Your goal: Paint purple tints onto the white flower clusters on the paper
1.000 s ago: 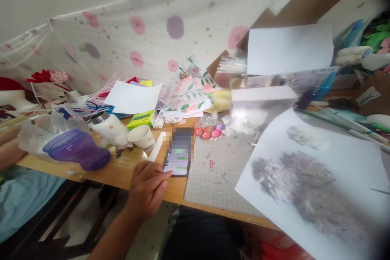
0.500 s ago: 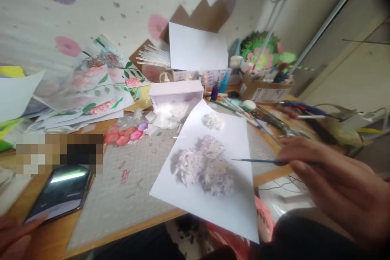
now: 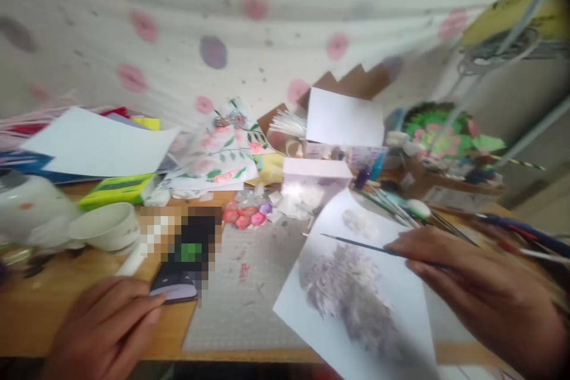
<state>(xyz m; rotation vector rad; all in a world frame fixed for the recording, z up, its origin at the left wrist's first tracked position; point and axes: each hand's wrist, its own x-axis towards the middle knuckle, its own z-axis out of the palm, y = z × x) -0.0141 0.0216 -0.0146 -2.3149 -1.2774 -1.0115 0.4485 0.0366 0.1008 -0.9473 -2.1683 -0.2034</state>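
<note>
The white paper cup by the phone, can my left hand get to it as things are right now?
Probably yes. The left hand rests by the phone, and the white paper cup lies on its side just beyond, with only bare wooden table and a white stick between them.

- The left hand [image 3: 104, 329] sits at the lower left of the frame, back of the hand up, fingers loosely extended and pointing toward the right, the fingertips close together.
- The right hand [image 3: 481, 297] fills the lower right of the frame, back up, reaching in from the right edge toward the centre.
- Its fingers [image 3: 416, 252] are drawn together in a pinch, thumb underneath.
- Both hands are blurred.
</note>
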